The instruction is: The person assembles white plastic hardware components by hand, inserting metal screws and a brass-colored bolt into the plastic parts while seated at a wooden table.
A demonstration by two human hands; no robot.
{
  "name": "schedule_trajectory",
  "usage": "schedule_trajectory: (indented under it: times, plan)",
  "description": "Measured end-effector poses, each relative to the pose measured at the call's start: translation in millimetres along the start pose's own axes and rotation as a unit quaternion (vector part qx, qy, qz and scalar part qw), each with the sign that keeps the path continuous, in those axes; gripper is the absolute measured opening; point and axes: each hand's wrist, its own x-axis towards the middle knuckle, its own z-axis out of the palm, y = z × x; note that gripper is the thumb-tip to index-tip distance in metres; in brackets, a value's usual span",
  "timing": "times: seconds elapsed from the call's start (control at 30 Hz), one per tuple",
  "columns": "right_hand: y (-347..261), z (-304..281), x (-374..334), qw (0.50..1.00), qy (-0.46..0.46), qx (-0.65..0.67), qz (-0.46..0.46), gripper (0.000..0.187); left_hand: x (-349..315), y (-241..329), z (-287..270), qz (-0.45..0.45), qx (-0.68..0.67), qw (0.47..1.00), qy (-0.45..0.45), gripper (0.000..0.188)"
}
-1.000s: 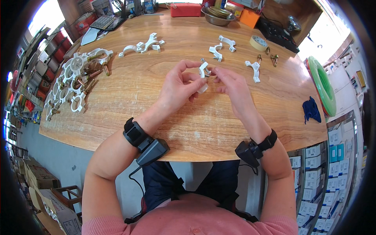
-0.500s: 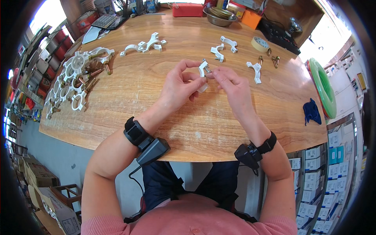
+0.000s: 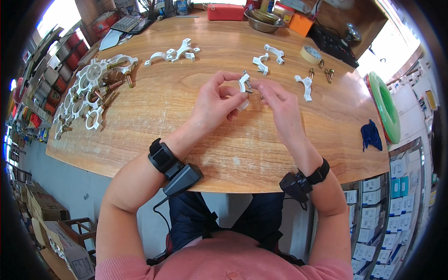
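Note:
Over the middle of the table, my left hand (image 3: 212,100) pinches a white half-ring pipe clamp (image 3: 242,84) between thumb and fingers. Small metal screws stick out of its ends. Just right of it, my right hand (image 3: 280,100) has its thumb and fingers pressed together; what they hold, if anything, is too small to tell. Beyond my hands lie loose white clamp halves (image 3: 260,64), with another clamp half (image 3: 304,87) to the right beside a brass bolt (image 3: 311,73). More brass bolts (image 3: 329,75) rest farther right.
A pile of white ring clamps with brass bolts (image 3: 94,117) covers the table's left side; more clamp halves (image 3: 183,50) lie behind. A tape roll (image 3: 311,54), metal bowl (image 3: 262,23) and red box (image 3: 226,12) stand at the back. Dark blue cloth (image 3: 371,135) lies at right.
My right fingertips have shifted slightly on the clamp's right side, and the clamp has turned a little in my left hand. The things on the table stay where they were.

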Motion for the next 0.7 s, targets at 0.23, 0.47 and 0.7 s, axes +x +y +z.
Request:
schedule_trajectory:
  times: [0.23,0.47,0.7]
  plan:
    - [-3.0,-2.0,0.1,0.999,0.019,0.004,0.044,0.027,0.9,-2.5,0.9,0.008,-0.027,1.000,0.006,0.035]
    - [0.9,-1.5,0.1,0.991,-0.018,0.061,0.118,0.030,0.8,-2.1,0.1,0.007,-0.016,1.000,0.001,0.036]
    - [0.2,-2.1,0.6,0.997,-0.009,0.037,0.062,0.030,0.8,-1.8,1.6,0.005,-0.027,1.000,0.004,0.035]
